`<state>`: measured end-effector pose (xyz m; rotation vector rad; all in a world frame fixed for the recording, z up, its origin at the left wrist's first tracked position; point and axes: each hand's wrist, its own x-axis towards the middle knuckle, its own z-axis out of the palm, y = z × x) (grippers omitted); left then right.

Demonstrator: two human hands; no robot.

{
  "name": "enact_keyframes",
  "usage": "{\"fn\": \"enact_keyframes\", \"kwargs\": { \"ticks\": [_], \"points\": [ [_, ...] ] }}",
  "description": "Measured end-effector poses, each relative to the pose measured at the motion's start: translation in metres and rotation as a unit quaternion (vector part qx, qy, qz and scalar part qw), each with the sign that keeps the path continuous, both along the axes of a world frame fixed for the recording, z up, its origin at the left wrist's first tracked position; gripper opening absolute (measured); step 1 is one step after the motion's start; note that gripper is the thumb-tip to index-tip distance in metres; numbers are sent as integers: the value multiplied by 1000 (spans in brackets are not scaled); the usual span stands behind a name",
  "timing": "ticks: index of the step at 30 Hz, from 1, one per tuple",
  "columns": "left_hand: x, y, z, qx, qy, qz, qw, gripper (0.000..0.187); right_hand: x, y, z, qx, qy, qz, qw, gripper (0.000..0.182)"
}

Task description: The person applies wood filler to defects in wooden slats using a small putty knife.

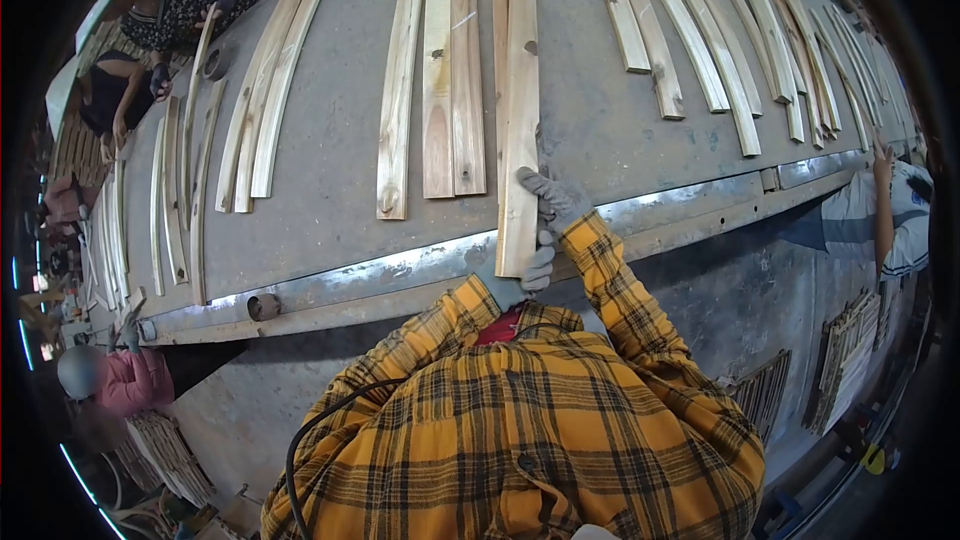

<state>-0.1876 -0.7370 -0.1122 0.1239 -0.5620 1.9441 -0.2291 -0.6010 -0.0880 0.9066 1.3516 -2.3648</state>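
A long pale wooden board [520, 120] points away from me, its near end past the table's front edge. My left hand [538, 265], in a grey glove, is wrapped round that end from below, with its fingers showing along the right side. Farther up, my right hand [553, 194], gloved too, is closed on the board's right edge, fingertips on its top face. Partly hidden beneath or beside this board is a narrower reddish strip [500, 50]. Just left lie a reddish-brown board [467, 90], a pale board [437, 90] and another light board [402, 90].
The grey table [340, 140] has a metal front edge [430, 255]. Many wooden strips [690, 25] lie at the right, more [275, 90] at the left. Co-workers stand around: one in pink [135, 380], one at right [900, 220], others far left. A small cup-like object [264, 307] is at the edge.
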Motion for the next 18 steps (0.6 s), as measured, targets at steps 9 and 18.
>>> {"fn": "enact_keyframes", "kwargs": {
  "ticks": [9,18],
  "points": [
    [-21,-44,18,-563,181,-69,803,39,5,95,5,243,74,41,966,58],
    [-29,-2,38,-519,189,-22,833,49,14,55,-3,254,103,-13,962,46]
  ]
}}
